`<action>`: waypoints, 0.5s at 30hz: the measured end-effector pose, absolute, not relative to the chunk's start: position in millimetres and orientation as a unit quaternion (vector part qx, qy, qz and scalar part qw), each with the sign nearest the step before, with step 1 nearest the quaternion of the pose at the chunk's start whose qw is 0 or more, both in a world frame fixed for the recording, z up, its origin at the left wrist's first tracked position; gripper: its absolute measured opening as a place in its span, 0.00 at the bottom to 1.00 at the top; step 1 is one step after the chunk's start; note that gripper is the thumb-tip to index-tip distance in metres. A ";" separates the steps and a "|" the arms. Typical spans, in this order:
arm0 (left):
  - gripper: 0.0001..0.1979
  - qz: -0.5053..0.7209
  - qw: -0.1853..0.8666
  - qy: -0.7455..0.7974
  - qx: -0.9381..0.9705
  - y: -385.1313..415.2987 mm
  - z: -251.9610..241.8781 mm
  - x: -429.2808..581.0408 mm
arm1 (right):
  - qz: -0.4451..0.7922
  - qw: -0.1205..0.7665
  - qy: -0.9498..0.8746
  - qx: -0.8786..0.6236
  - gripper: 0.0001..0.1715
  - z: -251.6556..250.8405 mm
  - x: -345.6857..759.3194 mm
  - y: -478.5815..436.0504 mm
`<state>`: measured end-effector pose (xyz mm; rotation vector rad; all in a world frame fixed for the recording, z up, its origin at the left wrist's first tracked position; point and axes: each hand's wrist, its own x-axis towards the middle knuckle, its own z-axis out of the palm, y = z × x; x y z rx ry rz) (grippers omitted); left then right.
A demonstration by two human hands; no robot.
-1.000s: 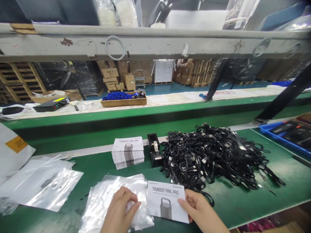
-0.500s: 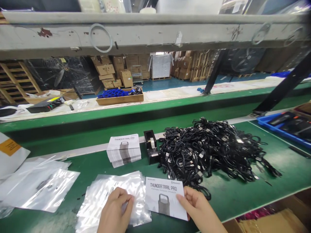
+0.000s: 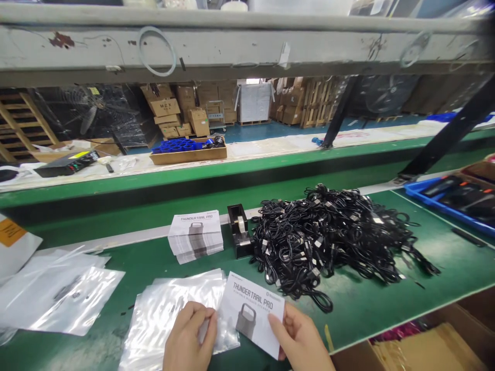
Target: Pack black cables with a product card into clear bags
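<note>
head view: grasped grey-printed white rectangular paper leaflet [image 3: 251, 315], angled, in right hand [image 3: 298, 335], at right edge of fanned glossy clear plastic bags [image 3: 152, 314]; curled left hand [image 3: 191, 332] over same bags, couldn't tell if pinching one.

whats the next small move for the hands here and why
Perhaps the left hand should lift open one of the clear plastic bags, since it is over them while the right hand holds a booklet at their edge.

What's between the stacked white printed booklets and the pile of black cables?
A black, boxy tape dispenser with a pale roll stands there, in the head view.
</note>
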<state>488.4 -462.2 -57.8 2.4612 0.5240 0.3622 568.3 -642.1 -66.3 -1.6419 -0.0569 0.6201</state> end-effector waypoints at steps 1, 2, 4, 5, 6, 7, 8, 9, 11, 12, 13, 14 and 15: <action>0.11 0.139 0.296 0.198 0.924 -462.8 -58.1 488.2 | 0.303 0.634 -0.022 -0.711 0.24 -66.9 566.1 -644.1; 0.11 0.141 0.297 0.198 0.924 -463.3 -58.3 488.0 | 0.334 0.631 -0.021 -0.700 0.25 -67.0 564.6 -646.4; 0.10 0.141 0.300 0.198 0.922 -464.1 -58.4 487.6 | 0.375 0.625 -0.028 -0.684 0.25 -65.7 563.7 -650.5; 0.10 0.142 0.301 0.196 0.922 -464.5 -58.3 487.4 | 0.385 0.622 -0.034 -0.681 0.25 -64.5 564.4 -652.0; 0.10 0.145 0.301 0.193 0.923 -464.9 -58.2 487.1 | 0.394 0.616 -0.041 -0.681 0.25 -63.0 565.7 -653.0; 0.10 0.148 0.300 0.187 0.924 -465.3 -58.0 486.7 | 0.403 0.610 -0.046 -0.681 0.24 -61.2 567.5 -653.4; 0.10 0.152 0.298 0.181 0.925 -465.7 -57.7 486.2 | 0.411 0.604 -0.047 -0.681 0.25 -59.2 569.5 -653.3; 0.10 0.153 0.295 0.175 0.927 -466.0 -57.4 485.7 | 0.418 0.600 -0.045 -0.681 0.25 -57.3 571.4 -652.7; 0.11 0.148 0.297 0.169 0.928 -466.2 -56.5 484.6 | 0.421 0.599 -0.039 -0.680 0.26 -54.0 574.0 -651.0; 0.11 0.144 0.303 0.169 0.927 -465.9 -56.0 484.0 | 0.422 0.600 -0.040 -0.679 0.25 -53.0 574.3 -650.2; 0.11 0.140 0.311 0.170 0.925 -465.4 -55.5 483.3 | 0.423 0.599 -0.044 -0.679 0.25 -52.5 574.0 -649.8; 0.11 0.137 0.320 0.172 0.922 -464.8 -55.0 482.6 | 0.427 0.596 -0.050 -0.678 0.23 -52.5 573.2 -649.6; 0.10 0.135 0.328 0.174 0.919 -464.2 -54.6 481.9 | 0.432 0.592 -0.058 -0.678 0.21 -53.1 572.2 -649.7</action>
